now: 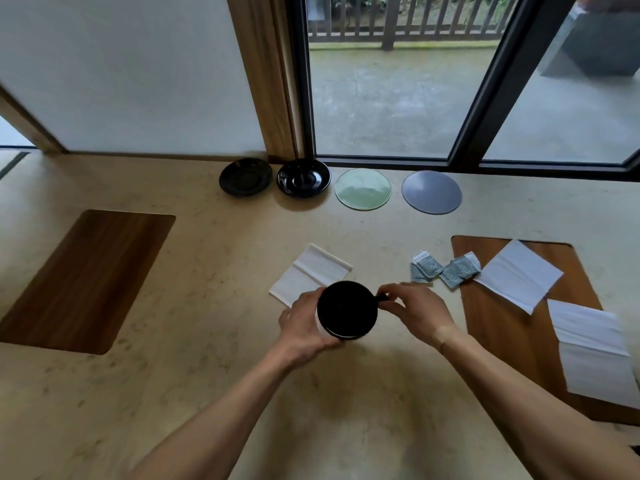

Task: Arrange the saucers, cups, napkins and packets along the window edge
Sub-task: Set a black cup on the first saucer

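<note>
A black cup (347, 310) sits between both hands near the table's middle. My left hand (302, 323) wraps its left side; my right hand (417, 311) pinches its handle. Along the window edge lie two black saucers (245, 177) (303, 177), a pale green glass disc (362, 189) and a grey-blue disc (431, 191). A white napkin (309, 273) lies just beyond the cup, partly under my left hand. Several blue-grey packets (445, 269) lie to the right. Two more napkins (518, 276) (590, 351) rest on the right wooden mat.
A wooden mat (86, 278) lies at the left and another (519, 327) at the right of the beige table (194, 393). Black window frames (485, 109) and a wooden post (273, 81) stand behind the saucers.
</note>
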Tool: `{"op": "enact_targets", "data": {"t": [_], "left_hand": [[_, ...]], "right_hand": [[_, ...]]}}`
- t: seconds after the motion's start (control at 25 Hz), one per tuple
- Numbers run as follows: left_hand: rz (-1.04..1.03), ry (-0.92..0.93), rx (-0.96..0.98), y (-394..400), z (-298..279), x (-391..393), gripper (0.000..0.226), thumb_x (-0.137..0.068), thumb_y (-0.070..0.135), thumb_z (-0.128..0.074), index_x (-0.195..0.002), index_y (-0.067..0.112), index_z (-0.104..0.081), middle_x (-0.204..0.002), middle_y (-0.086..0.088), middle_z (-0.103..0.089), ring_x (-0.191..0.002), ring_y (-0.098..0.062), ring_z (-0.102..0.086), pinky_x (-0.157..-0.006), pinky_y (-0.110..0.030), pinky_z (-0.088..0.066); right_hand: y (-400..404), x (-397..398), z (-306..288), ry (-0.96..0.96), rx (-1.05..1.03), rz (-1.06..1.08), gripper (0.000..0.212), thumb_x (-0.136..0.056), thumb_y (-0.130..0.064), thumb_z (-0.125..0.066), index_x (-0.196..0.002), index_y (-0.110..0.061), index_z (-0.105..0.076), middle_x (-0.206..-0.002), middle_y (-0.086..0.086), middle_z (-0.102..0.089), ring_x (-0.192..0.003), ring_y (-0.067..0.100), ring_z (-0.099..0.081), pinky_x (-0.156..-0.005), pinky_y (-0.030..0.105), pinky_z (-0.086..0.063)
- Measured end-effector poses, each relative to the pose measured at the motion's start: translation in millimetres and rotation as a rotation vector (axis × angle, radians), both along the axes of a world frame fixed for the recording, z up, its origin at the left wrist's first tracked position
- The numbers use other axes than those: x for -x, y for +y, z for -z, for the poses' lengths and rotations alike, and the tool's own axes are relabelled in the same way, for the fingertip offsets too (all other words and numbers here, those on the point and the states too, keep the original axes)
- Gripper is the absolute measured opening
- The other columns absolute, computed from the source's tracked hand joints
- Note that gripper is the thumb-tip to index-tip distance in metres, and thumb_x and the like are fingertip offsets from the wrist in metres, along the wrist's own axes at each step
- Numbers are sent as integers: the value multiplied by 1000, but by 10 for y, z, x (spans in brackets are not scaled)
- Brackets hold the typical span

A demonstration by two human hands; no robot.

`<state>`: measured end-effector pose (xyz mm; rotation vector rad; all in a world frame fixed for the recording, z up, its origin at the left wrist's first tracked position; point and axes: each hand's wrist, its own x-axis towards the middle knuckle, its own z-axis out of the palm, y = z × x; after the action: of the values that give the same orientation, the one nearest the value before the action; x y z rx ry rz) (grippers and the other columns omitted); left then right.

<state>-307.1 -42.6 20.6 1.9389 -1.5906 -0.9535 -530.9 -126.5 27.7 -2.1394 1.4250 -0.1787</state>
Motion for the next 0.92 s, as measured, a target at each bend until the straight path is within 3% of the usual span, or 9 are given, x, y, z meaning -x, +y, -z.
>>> {"op": "enact_targets", "data": {"t": [0.2,0.6,0.92], "left_hand": [[42,70,-49,-192,-190,-744,105,-47,43,-82,-142,33,-38,-143,9,-46,-131,-13,-41,-110,-44,-35],[163,114,-9,-588,-363,-2248,102,-51,33,-89,-140,34,-40,-142,12,-47,-132,-11,-41,-112,-38,-35],[207,145,20,-1053,-497,-2835,98,-56,26,-90,-141,30,-40,-138,13,-46,-130,-10,-39,-111,-35,-33]], "right_hand": [[-11,-589,-172,-15,63,45,20,-93,-47,-54,-108,-40,-64,-98,-13,-68,-98,12,-54,-72,35,-46],[-109,-1962,-432,12,108,131,20,-94,-47,-52,-107,-38,-65,-97,-12,-69,-99,13,-54,-72,33,-46],[-557,-2520,-523,-14,134,139,21,-94,-44,-53,-108,-35,-65,-98,-10,-68,-100,14,-53,-75,34,-45]]}}
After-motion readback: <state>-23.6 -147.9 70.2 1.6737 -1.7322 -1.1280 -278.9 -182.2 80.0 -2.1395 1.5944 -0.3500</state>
